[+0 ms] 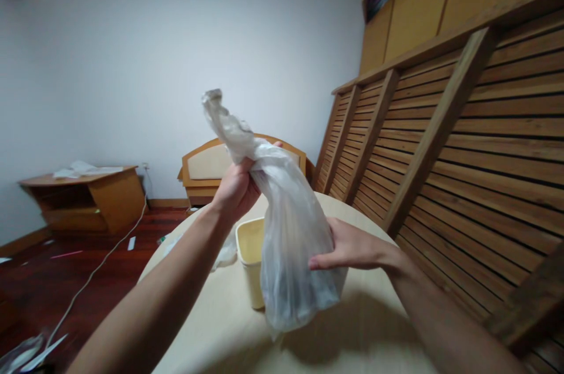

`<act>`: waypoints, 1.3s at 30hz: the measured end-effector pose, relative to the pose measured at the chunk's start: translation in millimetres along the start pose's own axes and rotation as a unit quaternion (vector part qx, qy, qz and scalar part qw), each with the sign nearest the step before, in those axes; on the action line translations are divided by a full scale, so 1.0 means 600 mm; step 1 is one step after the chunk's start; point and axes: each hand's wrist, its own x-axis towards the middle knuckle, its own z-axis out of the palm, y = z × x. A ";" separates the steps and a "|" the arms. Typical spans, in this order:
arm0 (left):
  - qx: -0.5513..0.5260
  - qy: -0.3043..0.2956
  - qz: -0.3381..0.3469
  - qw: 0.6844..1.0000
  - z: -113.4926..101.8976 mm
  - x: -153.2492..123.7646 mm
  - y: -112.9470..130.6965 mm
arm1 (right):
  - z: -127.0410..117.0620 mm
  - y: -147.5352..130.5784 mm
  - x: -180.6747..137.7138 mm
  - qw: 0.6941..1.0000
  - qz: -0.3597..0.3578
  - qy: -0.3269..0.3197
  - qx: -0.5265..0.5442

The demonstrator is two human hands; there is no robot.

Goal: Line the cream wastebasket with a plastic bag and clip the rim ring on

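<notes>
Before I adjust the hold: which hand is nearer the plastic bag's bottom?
Right. The right hand is against the plastic bag's lower side, above its bottom; the left hand is higher, gripping the twisted neck.

Translucent whitish bag [291, 227], bulging below, twisted neck leaning left.

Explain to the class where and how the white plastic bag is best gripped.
Probably by its twisted neck, coming from the left, as the left hand does: the plastic narrows there into something graspable. The wide lower body hangs loose, so the right hand best steadies it from the right.
</notes>
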 end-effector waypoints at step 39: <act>0.263 0.054 -0.072 0.960 -0.142 0.054 0.011 | -0.027 -0.008 0.186 0.983 0.006 -0.115 -0.145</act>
